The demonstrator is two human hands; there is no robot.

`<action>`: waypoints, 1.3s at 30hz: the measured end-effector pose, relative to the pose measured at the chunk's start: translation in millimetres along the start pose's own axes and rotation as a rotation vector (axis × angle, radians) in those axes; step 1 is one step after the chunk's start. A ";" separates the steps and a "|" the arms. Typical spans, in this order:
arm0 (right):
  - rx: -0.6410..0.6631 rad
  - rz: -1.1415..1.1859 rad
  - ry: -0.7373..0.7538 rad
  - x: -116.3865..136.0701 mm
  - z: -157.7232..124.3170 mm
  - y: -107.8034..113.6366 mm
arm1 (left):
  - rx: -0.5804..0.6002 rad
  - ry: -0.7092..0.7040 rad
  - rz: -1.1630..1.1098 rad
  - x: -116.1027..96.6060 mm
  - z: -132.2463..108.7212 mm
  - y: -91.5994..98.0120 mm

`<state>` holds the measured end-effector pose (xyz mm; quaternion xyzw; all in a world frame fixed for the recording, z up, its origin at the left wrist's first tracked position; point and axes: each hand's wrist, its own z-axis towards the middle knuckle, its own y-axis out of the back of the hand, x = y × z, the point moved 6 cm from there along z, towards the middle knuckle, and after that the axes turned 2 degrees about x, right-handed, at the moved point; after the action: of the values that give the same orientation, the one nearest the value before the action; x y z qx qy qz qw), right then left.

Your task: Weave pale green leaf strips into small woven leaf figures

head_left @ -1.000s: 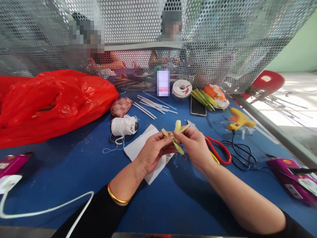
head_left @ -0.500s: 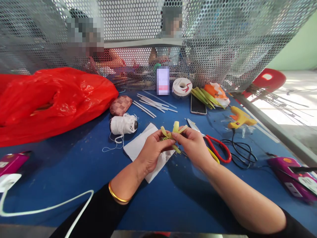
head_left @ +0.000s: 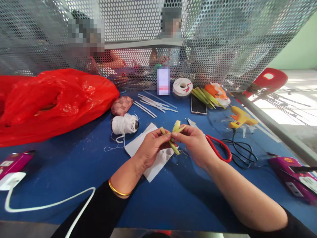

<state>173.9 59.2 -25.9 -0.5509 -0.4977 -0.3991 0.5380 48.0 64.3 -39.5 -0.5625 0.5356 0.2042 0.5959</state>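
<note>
Between my two hands is a small pale green piece with several leaf-like petals [head_left: 176, 126], one of them pointing down. My left hand [head_left: 154, 145] pinches its left side, and my right hand [head_left: 195, 142] pinches it from the right; the fingertips nearly meet. A white sheet of paper [head_left: 153, 170] lies beneath my left hand. Red-handled scissors [head_left: 224, 155] rest beside and partly under my right hand, blades pointing away. A spool of white thread [head_left: 124, 124] lies to the left, its loose end trailing on the blue table [head_left: 86, 168].
White strips [head_left: 155, 104], a ribbon roll [head_left: 182, 87], a dark phone [head_left: 198, 105] with green pieces [head_left: 203, 96], and a yellow glue gun [head_left: 241, 118] lie farther back. A red bag [head_left: 61, 102] fills the left. People sit behind the perforated screen [head_left: 138, 23].
My fingers have shifted slightly on the green piece, and my left fingertips now cover the small green cluster seen earlier. The view has moved a little.
</note>
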 end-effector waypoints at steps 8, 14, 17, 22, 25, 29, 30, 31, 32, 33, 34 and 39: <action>0.131 -0.034 -0.002 8.9 4.6 1.7 | -0.001 0.037 -0.058 -0.3 -1.8 -2.0; -0.031 -0.154 0.043 8.9 -0.5 1.4 | -0.009 0.012 -0.032 -1.9 -3.2 -2.2; -0.067 -0.285 0.037 11.0 -3.2 2.6 | 0.020 0.023 -0.018 0.1 -2.9 -2.8; -0.026 -0.288 0.012 8.5 -1.0 3.3 | 0.057 0.056 -0.016 7.1 -0.2 -2.7; -0.015 -0.264 0.014 8.0 0.6 3.9 | 0.042 0.052 -0.014 8.0 1.3 -0.9; -0.030 -0.214 0.050 11.2 0.7 5.2 | 0.024 0.058 -0.037 6.3 1.2 0.0; -0.035 -0.216 0.064 12.1 0.5 5.4 | 0.018 0.057 -0.040 5.5 0.9 0.1; -0.042 -0.223 0.079 13.0 0.1 5.5 | 0.012 0.054 -0.042 4.7 0.7 0.3; -0.052 -0.233 0.095 13.6 -0.2 5.7 | 0.006 0.051 -0.042 4.0 0.5 0.4; -0.060 -0.240 0.107 13.8 -0.6 5.8 | 0.000 0.047 -0.041 3.4 0.3 0.5; -0.069 -0.240 0.116 13.6 -0.9 5.9 | -0.005 0.043 -0.042 2.9 0.2 0.6; -0.067 -0.097 0.113 7.9 -1.2 4.4 | -0.047 0.031 -0.065 2.3 -1.4 1.0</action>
<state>179.8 59.2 -18.9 -0.5205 -0.4788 -0.4717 0.5265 47.3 62.5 -41.6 -0.5967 0.5211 0.1885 0.5805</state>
